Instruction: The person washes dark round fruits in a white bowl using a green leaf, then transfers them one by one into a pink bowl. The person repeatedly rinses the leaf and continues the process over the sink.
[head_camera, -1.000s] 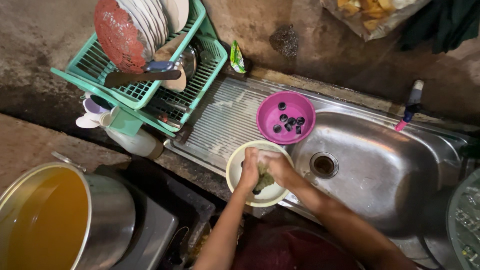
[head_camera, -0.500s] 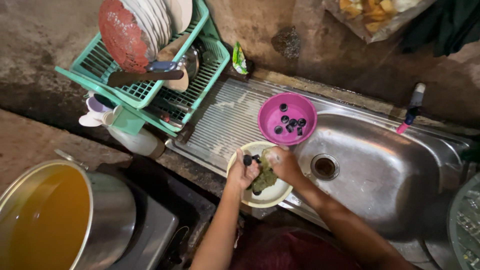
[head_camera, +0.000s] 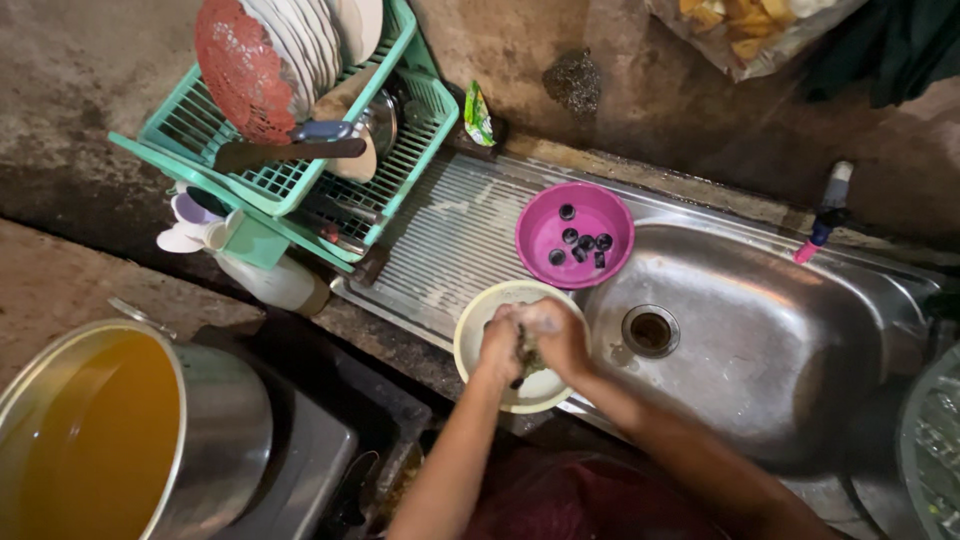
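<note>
- Both hands have closed together since half a second ago; left hand (head_camera: 500, 345) and right hand (head_camera: 556, 335) clench a dark clump (head_camera: 527, 358)
- Cream bowl (head_camera: 478, 338) lies directly beneath them; pink bowl (head_camera: 540, 228) sits beyond, nearer the right hand

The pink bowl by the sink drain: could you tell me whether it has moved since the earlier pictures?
No. The pink bowl still sits on the drainboard edge, up-left of the sink drain, as before.

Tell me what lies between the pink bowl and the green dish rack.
Only the ribbed steel drainboard, bare in the head view, between the pink bowl and green dish rack.
</note>
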